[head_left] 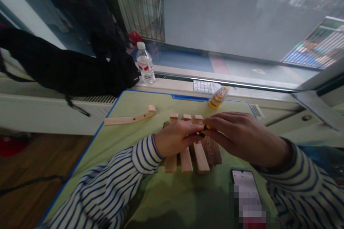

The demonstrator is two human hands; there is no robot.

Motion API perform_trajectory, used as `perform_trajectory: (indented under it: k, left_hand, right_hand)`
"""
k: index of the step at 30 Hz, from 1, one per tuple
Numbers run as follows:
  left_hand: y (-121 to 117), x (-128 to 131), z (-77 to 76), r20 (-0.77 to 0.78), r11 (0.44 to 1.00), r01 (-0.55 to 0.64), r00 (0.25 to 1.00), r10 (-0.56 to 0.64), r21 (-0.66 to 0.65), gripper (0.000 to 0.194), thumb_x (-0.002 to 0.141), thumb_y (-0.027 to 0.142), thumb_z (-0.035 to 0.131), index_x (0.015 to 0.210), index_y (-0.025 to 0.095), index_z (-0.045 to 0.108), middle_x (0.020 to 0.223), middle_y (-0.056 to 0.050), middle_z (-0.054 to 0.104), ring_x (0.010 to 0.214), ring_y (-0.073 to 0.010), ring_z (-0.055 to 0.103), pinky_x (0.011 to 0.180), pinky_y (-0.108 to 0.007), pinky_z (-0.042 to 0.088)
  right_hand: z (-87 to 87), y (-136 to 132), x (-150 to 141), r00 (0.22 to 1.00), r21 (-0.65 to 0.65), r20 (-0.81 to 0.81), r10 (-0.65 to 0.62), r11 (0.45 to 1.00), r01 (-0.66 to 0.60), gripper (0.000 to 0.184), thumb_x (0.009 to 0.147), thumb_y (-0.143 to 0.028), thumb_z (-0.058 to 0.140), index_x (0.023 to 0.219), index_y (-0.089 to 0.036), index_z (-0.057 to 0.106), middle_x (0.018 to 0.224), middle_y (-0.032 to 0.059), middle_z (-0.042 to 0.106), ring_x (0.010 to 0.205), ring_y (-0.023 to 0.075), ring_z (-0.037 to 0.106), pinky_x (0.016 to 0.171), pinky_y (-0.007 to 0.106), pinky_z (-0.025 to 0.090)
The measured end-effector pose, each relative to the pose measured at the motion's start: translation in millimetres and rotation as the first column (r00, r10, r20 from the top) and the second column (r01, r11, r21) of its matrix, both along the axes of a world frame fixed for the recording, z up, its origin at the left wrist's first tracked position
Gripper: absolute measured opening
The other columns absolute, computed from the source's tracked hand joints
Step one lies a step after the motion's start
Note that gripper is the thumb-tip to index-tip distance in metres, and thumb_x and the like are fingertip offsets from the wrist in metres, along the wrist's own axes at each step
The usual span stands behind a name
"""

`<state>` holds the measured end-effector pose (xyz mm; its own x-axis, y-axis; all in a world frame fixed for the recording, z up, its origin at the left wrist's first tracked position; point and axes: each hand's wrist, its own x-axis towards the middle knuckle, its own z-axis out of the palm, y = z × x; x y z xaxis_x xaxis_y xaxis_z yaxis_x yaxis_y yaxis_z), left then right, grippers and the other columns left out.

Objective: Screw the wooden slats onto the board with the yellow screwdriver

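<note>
My left hand [176,137] reaches over three pale wooden strips [202,159], its thumb and fingers pinched at the black end of a small yellow-and-black piece [207,127]. From the other side my right hand [236,134] has its fingertips closed on the yellow part. Most of that piece is hidden by fingers, so its exact kind is unclear. The strips have raised far ends and lie across a brown ribbed wooden piece [213,152]. Farther left on the table rests a similar pale wooden strip [129,118] with holes and a bent end.
On the blue-edged green table [150,200], a phone [245,186] lies near my right forearm. A yellow-capped glue bottle [219,97] stands at the back edge. A water bottle [145,64] and a black bag [80,73] are on the sill. Behind the glass is a person [91,10].
</note>
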<state>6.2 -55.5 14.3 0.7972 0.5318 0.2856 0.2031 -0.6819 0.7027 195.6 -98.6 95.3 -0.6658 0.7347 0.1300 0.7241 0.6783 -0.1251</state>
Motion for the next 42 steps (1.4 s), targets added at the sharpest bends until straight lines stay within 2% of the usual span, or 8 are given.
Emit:
perform_trajectory:
  k: [8,15,20,26,29,33,42]
  left_hand:
    - [-0.9,0.2,0.0,0.023,1.0,0.026,0.999,-0.026,-0.011,0.016,0.091,0.02,0.044,0.098,0.015,0.058,0.088,-0.002,0.063,0.08,-0.0112,0.057,0.07,-0.022,0.042]
    - [-3.3,3.5,-1.9,0.029,0.994,-0.105,0.994,0.105,0.02,0.022,0.08,0.028,0.061,0.099,0.016,0.06,0.087,-0.002,0.063,0.078,-0.0125,0.057,0.07,-0.024,0.044]
    - [-5.1,4.2,-1.7,0.011,0.994,-0.11,0.994,0.111,-0.02,0.016,0.083,0.025,0.057,0.096,0.016,0.061,0.083,0.0,0.063,0.073,-0.011,0.057,0.066,-0.023,0.044]
    - [-5.5,3.3,-2.2,0.012,0.995,-0.101,0.995,0.101,-0.006,0.018,0.084,0.026,0.057,0.099,0.018,0.062,0.086,-0.001,0.064,0.077,-0.0116,0.058,0.068,-0.023,0.043]
    - [-5.2,2.7,-2.0,0.007,0.996,-0.091,0.996,0.091,-0.006,0.018,0.083,0.025,0.058,0.099,0.017,0.062,0.085,0.0,0.065,0.076,-0.0117,0.058,0.067,-0.023,0.043]
    - [-5.9,2.1,-0.3,-0.029,0.997,-0.078,0.997,0.078,0.003,0.017,0.085,0.027,0.055,0.094,0.016,0.062,0.082,-0.001,0.064,0.074,-0.0118,0.058,0.065,-0.023,0.042]
    - [-7.0,3.5,1.9,-0.01,0.999,-0.031,0.999,0.032,0.035,0.016,0.088,0.022,0.049,0.097,0.016,0.06,0.081,-0.001,0.063,0.071,-0.0111,0.057,0.065,-0.023,0.041]
  right_hand:
    - [-5.6,-2.7,0.4,0.999,0.033,-0.034,-0.032,0.999,0.033,0.029,0.092,-0.034,0.039,0.101,-0.015,0.059,0.09,0.0079,0.066,0.082,0.0168,0.061,0.072,0.03,0.046]
    - [-6.9,-2.6,-0.4,0.999,0.059,-0.043,-0.022,0.998,0.024,0.027,0.091,-0.032,0.041,0.102,-0.015,0.059,0.092,0.0086,0.066,0.082,0.0173,0.061,0.073,0.031,0.047]
    - [-4.5,-4.3,-0.6,0.999,0.031,-0.046,-0.021,0.999,0.023,0.029,0.09,-0.032,0.045,0.113,-0.016,0.055,0.102,0.0098,0.065,0.089,0.0184,0.062,0.076,0.033,0.049]
    - [3.3,-8.2,2.3,0.998,-0.003,-0.045,0.05,0.999,-0.05,0.042,0.088,-0.028,0.048,0.128,-0.019,0.042,0.122,0.0088,0.056,0.101,0.0184,0.058,0.083,0.034,0.049]
    - [5.5,-8.7,2.2,0.998,-0.026,-0.013,0.063,0.998,-0.064,0.035,0.088,-0.025,0.047,0.123,-0.021,0.047,0.12,0.0073,0.058,0.101,0.0184,0.058,0.083,0.034,0.049]
    - [5.0,-7.8,1.8,0.998,-0.043,0.007,0.06,0.997,-0.06,0.021,0.088,-0.02,0.045,0.105,-0.018,0.057,0.11,0.008,0.062,0.097,0.0178,0.059,0.081,0.034,0.049]
    - [2.6,-9.0,2.6,1.0,0.009,-0.001,0.025,1.0,-0.025,0.024,0.089,-0.023,0.044,0.108,-0.015,0.057,0.098,0.0097,0.066,0.087,0.0169,0.061,0.073,0.031,0.048]
